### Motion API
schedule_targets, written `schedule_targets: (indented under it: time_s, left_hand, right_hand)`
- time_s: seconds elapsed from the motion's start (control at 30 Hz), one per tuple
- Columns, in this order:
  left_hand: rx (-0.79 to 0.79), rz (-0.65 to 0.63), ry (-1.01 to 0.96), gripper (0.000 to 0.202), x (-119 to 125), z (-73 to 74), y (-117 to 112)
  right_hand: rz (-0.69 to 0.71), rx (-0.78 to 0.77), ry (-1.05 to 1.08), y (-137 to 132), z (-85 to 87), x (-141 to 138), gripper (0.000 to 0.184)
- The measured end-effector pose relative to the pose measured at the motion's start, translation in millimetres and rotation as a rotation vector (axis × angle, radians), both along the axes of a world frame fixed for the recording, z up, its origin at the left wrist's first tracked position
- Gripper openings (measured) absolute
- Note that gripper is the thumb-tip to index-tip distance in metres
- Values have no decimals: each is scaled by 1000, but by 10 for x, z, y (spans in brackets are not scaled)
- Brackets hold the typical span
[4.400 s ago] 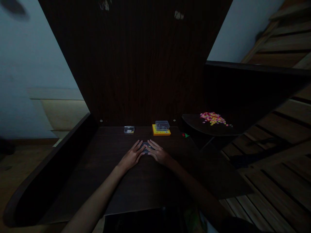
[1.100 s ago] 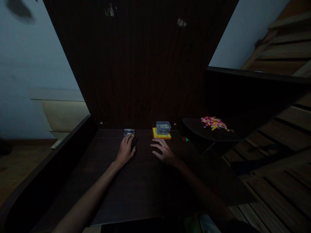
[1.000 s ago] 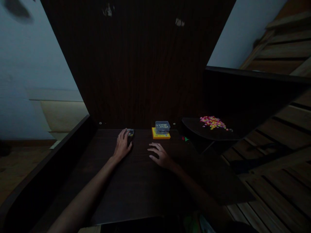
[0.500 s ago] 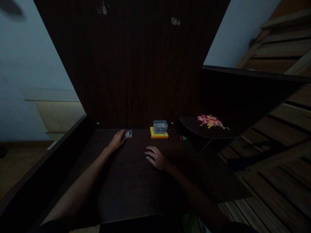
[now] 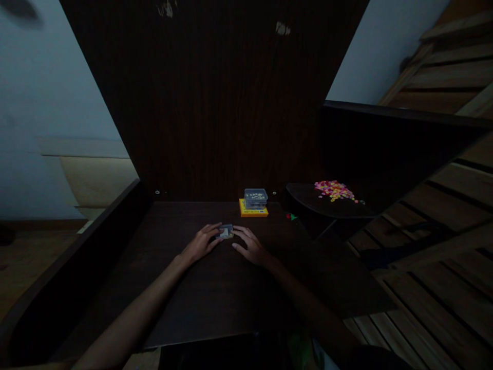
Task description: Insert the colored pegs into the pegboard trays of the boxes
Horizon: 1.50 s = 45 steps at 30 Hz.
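In the dim head view, a small clear plastic box (image 5: 227,233) with something pale in it is on the dark desk before me. My left hand (image 5: 202,242) grips it from the left, fingers on its top and far edge and thumb at the near side. From the right, my right hand (image 5: 251,247) reaches the box's right edge with its fingertips; its fingers are stretched and its thumb is apart. Whether they press on the box I cannot tell. Farther back, a stack of clear plastic boxes (image 5: 256,197) with small pale pieces rests on a yellow box (image 5: 246,212).
Many small pink, red and yellow pieces (image 5: 334,190) lie heaped on a curved side shelf (image 5: 304,198) at right. A small red and green object (image 5: 291,217) is beneath its edge. A tall dark panel (image 5: 215,113) backs the desk (image 5: 223,303); a low side board (image 5: 77,257) bounds its left.
My left hand has drawn the small plastic box rightward and nearer, from the desk's back left to beside my right hand. My right hand has hardly moved.
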<state>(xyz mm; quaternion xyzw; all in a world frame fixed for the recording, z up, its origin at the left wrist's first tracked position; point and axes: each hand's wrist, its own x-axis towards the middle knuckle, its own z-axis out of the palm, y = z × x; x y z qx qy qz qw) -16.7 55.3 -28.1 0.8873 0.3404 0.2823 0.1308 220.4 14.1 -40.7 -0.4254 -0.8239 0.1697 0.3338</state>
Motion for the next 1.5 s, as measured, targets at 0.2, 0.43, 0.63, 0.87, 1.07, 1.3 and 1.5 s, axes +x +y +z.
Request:
schedule_targets:
  time_s: [0.2, 0.43, 0.63, 0.87, 1.07, 1.3, 1.5]
  left_hand:
    - [26, -96, -37, 32, 137, -23, -203]
    - [85, -108, -5, 36, 144, -69, -205]
    - [102, -104, 4, 37, 150, -87, -205]
    - [104, -83, 26, 38, 147, -80, -224]
    - [110, 58, -64, 56, 159, -69, -253]
    - [92, 45, -65, 38, 164, -74, -247]
    - [86, 32, -32, 21, 172, -92, -239]
  right_hand:
    - [75, 46, -20, 49, -78, -12, 46]
    - [91, 108, -81, 88, -121, 11, 42]
    - [88, 118, -99, 89, -134, 10, 43]
    - [84, 71, -78, 74, -66, 12, 41]
    - [-15, 60, 23, 207, 289, 229, 41]
    - [-124, 201, -54, 685, 1014, 690, 37]
    - [-82, 217, -91, 1095, 1120, 966, 33]
